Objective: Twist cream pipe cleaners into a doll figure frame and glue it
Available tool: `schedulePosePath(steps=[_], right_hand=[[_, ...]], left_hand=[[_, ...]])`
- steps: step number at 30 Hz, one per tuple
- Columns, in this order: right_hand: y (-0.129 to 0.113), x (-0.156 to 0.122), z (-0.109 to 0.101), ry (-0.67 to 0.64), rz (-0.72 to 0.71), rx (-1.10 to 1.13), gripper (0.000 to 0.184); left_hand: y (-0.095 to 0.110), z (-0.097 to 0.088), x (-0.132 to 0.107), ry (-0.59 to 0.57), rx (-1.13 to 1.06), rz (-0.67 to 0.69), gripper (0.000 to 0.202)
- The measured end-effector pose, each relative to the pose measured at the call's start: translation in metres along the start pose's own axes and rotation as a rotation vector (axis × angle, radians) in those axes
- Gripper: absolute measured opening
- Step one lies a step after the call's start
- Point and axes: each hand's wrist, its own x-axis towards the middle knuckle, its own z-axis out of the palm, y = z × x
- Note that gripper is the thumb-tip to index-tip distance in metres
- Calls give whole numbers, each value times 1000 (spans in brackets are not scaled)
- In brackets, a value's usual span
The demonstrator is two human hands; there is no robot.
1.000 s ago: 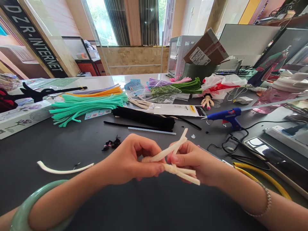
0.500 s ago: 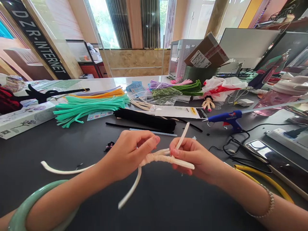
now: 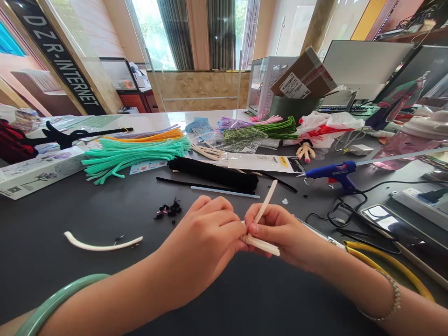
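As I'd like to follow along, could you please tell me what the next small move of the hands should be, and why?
Probably wind the raised strip around the lower strips: its upper end sticks up free, the right hand pinches it lower down, and the left hand closes around the piece just beside, seemingly steadying it.

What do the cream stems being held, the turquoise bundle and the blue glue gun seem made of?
Cream stems: probably chenille, given the matte, soft-looking surface; any core is hidden. Turquoise bundle: likely chenille too, from its matte, fuzzy-looking strands. Blue glue gun: probably plastic, judging by its smooth, evenly coloured body.
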Motion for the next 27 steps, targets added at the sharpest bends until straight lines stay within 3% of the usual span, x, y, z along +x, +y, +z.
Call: schedulePosePath(steps=[6,10,14,17,23,27], right_hand=[[0,0,1,34,21,34,19],[0,0,1,115,6,60,16],[1,1,2,117,-51,93,12],[3,1,4,161,-108,76,11],[9,0,13,275,-147,-50,18],[12,-3,15,367,-236,-336,18]], left_hand=[[-1,0,2,22,-144,-57,17],[-1,-2,6,45,-302,-188,13],[-1,-4,7,90,-476,-380,8],[-1,-5,10,129,-493,-460,8],[-1,-3,12,251,-497,-440,13],[-3,0,10,256,-363,-434,13]])
